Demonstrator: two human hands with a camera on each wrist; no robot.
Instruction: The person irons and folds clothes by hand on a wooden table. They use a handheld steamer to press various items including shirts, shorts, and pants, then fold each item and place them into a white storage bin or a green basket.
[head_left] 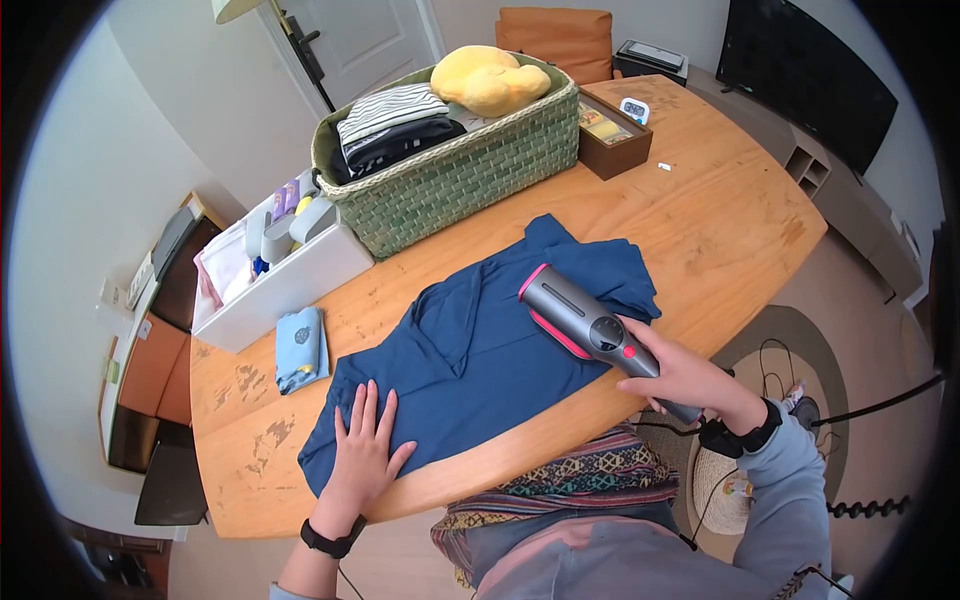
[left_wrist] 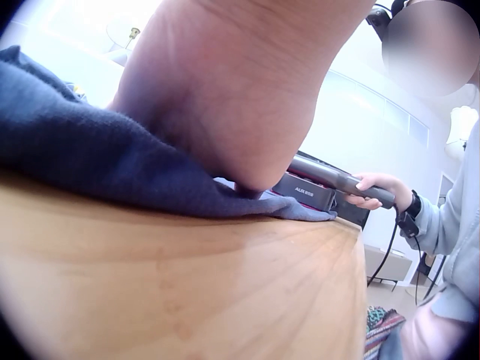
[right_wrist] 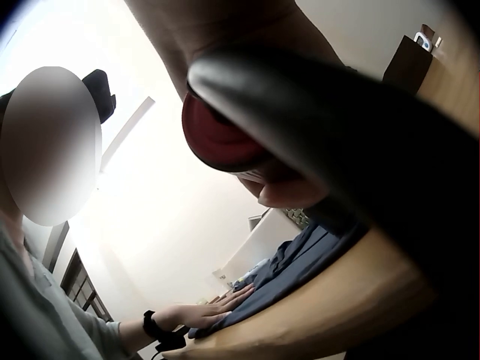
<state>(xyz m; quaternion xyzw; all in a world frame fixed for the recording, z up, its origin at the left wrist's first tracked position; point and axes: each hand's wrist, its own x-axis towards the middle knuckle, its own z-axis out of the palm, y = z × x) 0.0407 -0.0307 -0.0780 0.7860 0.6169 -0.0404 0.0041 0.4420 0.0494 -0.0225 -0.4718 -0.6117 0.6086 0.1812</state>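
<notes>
As the left grip (head_left: 366,450) rests flat on a shirt (head_left: 500,360) running eight-to-two o'clock, the right grip (head_left: 684,374) holds a steamer (head_left: 578,318) toward ten.

"AUX" lettering (left_wrist: 299,190) on gray handheld steamer (head_left: 592,325), adjoining characters (left_wrist: 309,193) blurred

The person (head_left: 610,565) wears a pale grey-blue long-sleeved top (head_left: 785,500), black headgear (right_wrist: 100,94), and a black strap (head_left: 333,541) on each wrist with a small dark unit (left_wrist: 407,225); a thin dark cable (head_left: 350,583) trails from the left one
</notes>
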